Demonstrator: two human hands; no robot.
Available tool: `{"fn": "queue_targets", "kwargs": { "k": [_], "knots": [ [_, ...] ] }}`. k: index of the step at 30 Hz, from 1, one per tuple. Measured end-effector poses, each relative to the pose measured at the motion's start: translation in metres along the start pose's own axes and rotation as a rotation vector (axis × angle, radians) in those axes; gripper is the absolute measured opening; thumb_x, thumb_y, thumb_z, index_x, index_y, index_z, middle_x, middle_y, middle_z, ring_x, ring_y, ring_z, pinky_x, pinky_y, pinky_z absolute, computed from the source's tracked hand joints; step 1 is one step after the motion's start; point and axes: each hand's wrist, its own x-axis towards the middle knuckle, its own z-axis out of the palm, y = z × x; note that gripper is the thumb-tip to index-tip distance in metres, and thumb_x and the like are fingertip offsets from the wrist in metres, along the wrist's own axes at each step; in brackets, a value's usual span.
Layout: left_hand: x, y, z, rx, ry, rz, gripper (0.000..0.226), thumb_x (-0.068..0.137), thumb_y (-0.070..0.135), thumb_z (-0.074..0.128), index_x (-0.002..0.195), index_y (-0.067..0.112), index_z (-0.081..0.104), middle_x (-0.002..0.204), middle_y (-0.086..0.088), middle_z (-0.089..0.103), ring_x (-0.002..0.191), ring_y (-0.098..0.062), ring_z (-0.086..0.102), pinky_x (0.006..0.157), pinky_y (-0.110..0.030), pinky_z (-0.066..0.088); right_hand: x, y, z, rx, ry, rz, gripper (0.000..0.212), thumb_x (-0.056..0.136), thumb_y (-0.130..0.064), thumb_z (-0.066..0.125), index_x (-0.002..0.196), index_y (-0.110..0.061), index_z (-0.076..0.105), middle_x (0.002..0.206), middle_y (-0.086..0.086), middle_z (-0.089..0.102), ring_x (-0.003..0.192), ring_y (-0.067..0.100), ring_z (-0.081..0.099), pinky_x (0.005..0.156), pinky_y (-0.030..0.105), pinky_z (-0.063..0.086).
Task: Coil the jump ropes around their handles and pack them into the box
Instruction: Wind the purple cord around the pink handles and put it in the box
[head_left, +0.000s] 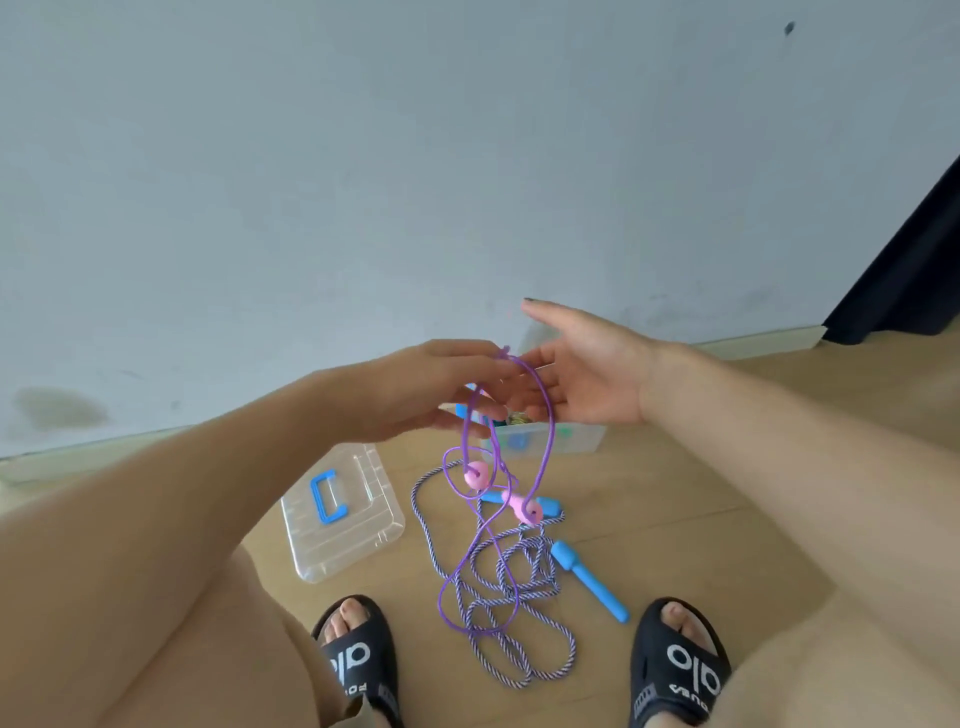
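My left hand (441, 384) pinches the top of a thin purple jump rope (543, 415) at chest height. The rope hangs down in loops, and its two pink handles (475, 475) (524, 508) dangle just above the floor. My right hand (582, 374) is beside the rope's top with its palm up and fingers straight, and I cannot tell whether it touches the rope. On the floor lies a striped purple-and-white rope (519, 597) in a loose tangle, with one blue handle (589, 579) to its right and another (545, 503) behind the pink handles. The clear box (587, 439) stands behind my hands, mostly hidden.
The box's clear lid (343, 540) with a blue carry handle (327, 496) lies on the wooden floor to the left. My two feet in black slides (358, 654) (680, 660) stand at the near edge. A grey wall is close behind the box.
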Motion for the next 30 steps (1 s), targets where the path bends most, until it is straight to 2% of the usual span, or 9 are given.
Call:
{"fn": "queue_targets", "kwargs": {
  "k": [5,8,12,15,17,19,22,26,30],
  "knots": [
    [0.005,-0.001,0.009,0.044,-0.155,-0.068,0.023,0.099,0.022,0.057,0.112,0.010,0.071,0.121,-0.005,0.070,0.110,-0.024,0.068,0.101,-0.039,0.052,0.014,0.000,0.017,-0.197,0.189,-0.152,0.008,0.084,-0.013,0.065,0.077,-0.010,0.064,0.063,0.002,0.062,0.061,0.017,0.048,0.059,0.027,0.038],
    [0.015,-0.012,-0.004,0.054,-0.191,-0.220,0.032,0.099,0.020,0.052,0.113,-0.002,0.070,0.119,-0.012,0.071,0.114,-0.026,0.067,0.104,-0.036,0.050,0.014,-0.013,0.015,-0.120,0.222,-0.246,0.013,0.087,0.000,0.058,0.078,-0.009,0.060,0.074,0.004,0.072,0.063,0.015,0.057,0.058,0.024,0.045],
    [0.031,-0.032,-0.034,0.417,0.104,-0.211,0.034,0.090,0.027,0.067,0.119,0.009,0.059,0.114,-0.006,0.068,0.105,-0.024,0.068,0.099,-0.044,0.053,-0.001,-0.026,0.010,-0.101,0.050,-0.272,0.016,0.088,0.005,0.051,0.099,-0.006,0.054,0.087,0.009,0.072,0.057,0.016,0.051,0.056,0.026,0.045],
    [0.038,-0.033,-0.040,0.556,0.201,-0.028,0.083,0.077,0.037,0.082,0.141,0.042,0.030,0.134,0.007,0.048,0.121,-0.017,0.055,0.100,-0.038,0.048,-0.012,-0.027,0.008,-0.180,-0.038,-0.293,0.011,0.089,0.003,0.052,0.096,-0.005,0.056,0.087,0.007,0.070,0.052,0.013,0.035,0.051,0.025,0.032],
    [0.044,-0.028,-0.037,0.529,0.163,0.069,0.063,0.082,0.040,0.077,0.136,0.049,0.044,0.136,0.018,0.052,0.125,-0.007,0.050,0.103,-0.032,0.043,-0.016,-0.027,0.008,-0.211,-0.054,-0.314,0.005,0.091,-0.004,0.057,0.089,-0.008,0.056,0.088,0.008,0.068,0.050,0.012,0.029,0.049,0.025,0.023],
    [0.048,-0.022,-0.033,0.544,0.125,0.028,0.020,0.093,0.043,0.063,0.111,0.038,0.069,0.107,0.024,0.067,0.103,0.007,0.058,0.091,-0.024,0.044,-0.016,-0.027,0.005,-0.251,-0.031,-0.352,0.013,0.092,-0.013,0.063,0.081,-0.011,0.056,0.082,0.006,0.064,0.048,0.011,0.023,0.050,0.028,0.015],
    [0.050,-0.019,-0.037,0.635,0.135,-0.037,0.042,0.097,0.051,0.049,0.081,0.024,0.078,0.085,0.009,0.075,0.086,-0.008,0.065,0.084,-0.030,0.048,-0.013,-0.029,-0.005,-0.318,0.067,-0.411,0.028,0.092,-0.025,0.067,0.070,-0.016,0.051,0.062,-0.003,0.052,0.045,0.010,0.018,0.045,0.026,0.012],
    [0.045,-0.023,-0.063,0.739,0.379,-0.051,0.044,0.097,0.048,0.053,0.075,0.011,0.065,0.068,0.003,0.071,0.065,-0.024,0.060,0.062,-0.029,0.044,-0.009,-0.027,-0.024,-0.645,0.247,-0.404,0.036,0.089,-0.041,0.069,0.070,-0.017,0.050,0.052,-0.009,0.040,0.045,0.012,0.026,0.046,0.025,0.023],
    [0.035,-0.021,-0.076,0.735,0.594,0.083,0.047,0.096,0.042,0.056,0.061,0.014,0.042,0.054,0.002,0.039,0.055,-0.025,0.037,0.052,-0.029,0.032,-0.008,-0.025,-0.031,-0.918,0.268,-0.333,0.039,0.088,-0.050,0.065,0.078,-0.013,0.060,0.058,-0.004,0.048,0.050,0.014,0.039,0.050,0.027,0.034]
  ]
}}
